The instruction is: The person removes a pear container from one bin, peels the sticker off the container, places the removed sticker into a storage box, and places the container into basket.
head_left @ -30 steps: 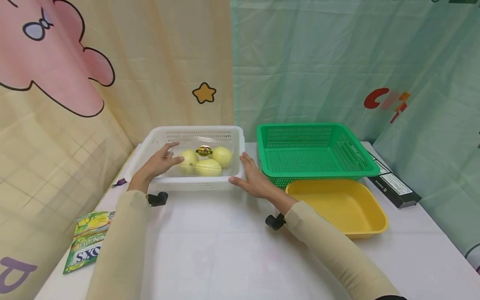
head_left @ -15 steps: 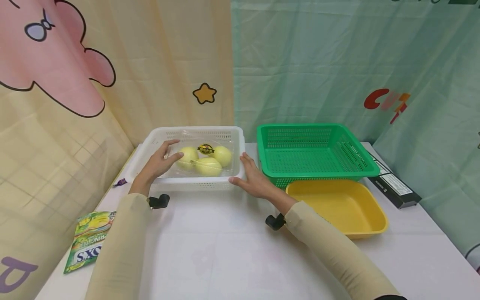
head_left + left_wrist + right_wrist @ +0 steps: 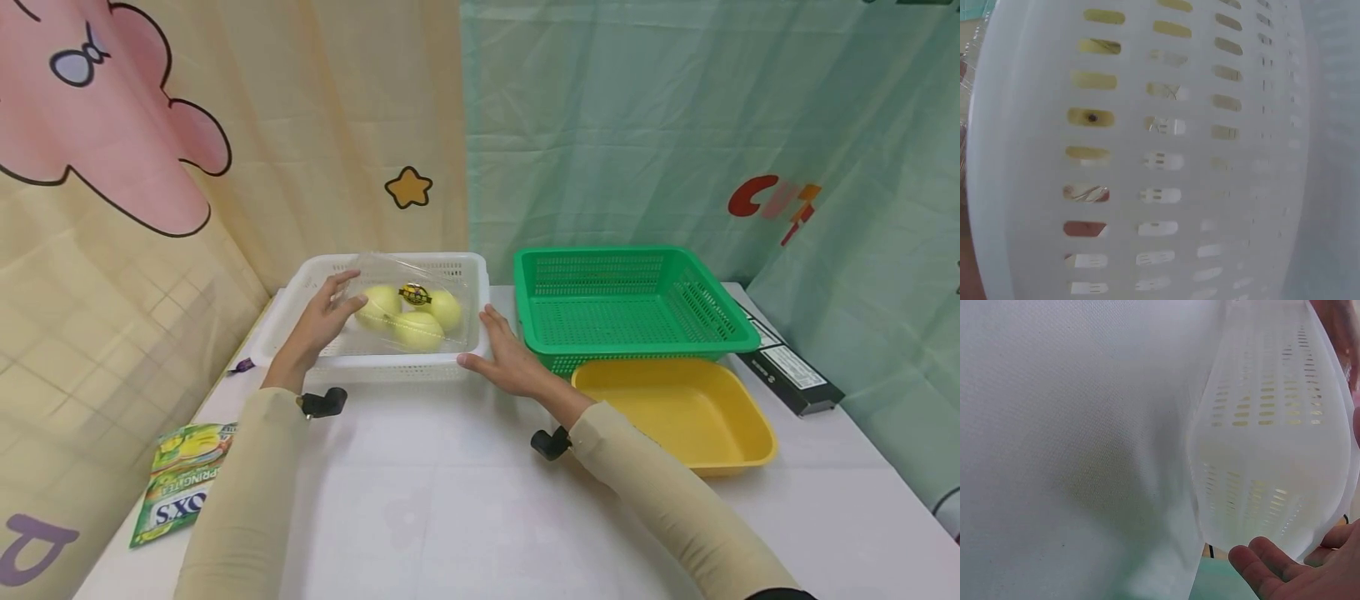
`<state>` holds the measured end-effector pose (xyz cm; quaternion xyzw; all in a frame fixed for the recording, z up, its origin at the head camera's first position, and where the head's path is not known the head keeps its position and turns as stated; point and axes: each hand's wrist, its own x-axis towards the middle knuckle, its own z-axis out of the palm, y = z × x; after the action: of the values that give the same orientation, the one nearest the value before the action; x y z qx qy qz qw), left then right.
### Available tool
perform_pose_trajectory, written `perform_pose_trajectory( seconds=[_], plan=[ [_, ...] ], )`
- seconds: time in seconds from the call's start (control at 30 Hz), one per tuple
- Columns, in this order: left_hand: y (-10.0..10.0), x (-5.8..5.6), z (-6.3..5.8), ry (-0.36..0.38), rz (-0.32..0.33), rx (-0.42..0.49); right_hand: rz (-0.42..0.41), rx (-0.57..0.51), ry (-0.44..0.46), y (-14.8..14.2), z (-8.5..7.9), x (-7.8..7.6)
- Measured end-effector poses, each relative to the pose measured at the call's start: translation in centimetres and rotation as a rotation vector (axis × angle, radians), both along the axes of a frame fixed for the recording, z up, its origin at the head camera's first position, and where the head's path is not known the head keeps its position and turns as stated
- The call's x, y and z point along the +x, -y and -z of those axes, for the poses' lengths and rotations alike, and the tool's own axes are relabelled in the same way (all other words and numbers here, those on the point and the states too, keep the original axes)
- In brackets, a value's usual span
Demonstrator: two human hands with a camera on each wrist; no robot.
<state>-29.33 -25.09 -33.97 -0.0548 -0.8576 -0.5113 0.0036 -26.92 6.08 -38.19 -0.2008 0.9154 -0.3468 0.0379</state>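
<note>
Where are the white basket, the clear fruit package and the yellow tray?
White basket (image 3: 393, 361), head view: front rim.
Clear fruit package (image 3: 415, 294), head view: printed label.
Yellow tray (image 3: 686, 412), head view: inside floor.

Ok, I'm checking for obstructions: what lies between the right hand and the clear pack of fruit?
The right rim of the white basket lies between the right hand and the clear pack of fruit, as the head view shows.

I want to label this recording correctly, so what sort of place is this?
Probably a makeshift indoor recording booth: printed curtains hang behind and beside a white-covered table, with small black devices worn at both wrists.
</note>
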Motion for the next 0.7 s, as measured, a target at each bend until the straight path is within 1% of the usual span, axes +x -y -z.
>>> perform_pose_trajectory(
  seconds=[0.23, 0.37, 0.5, 0.7],
  plan=[
    [-0.8, 0.1, -0.4, 0.023, -0.007, 0.162, -0.003, -0.006, 0.004, 0.0, 0.0, 0.0],
    [-1.2, 0.1, -0.5, 0.026, -0.028, 0.224, -0.006, -0.010, 0.002, 0.0, -0.1, 0.0],
    [-1.7, -0.1, -0.6, 0.022, -0.080, 0.273, -0.006, -0.007, -0.001, 0.0, -0.1, 0.0],
    [-2.4, 0.0, -0.8, 0.007, -0.186, 0.300, -0.002, 0.004, 0.003, 0.0, -0.3, 0.0]
  ],
)
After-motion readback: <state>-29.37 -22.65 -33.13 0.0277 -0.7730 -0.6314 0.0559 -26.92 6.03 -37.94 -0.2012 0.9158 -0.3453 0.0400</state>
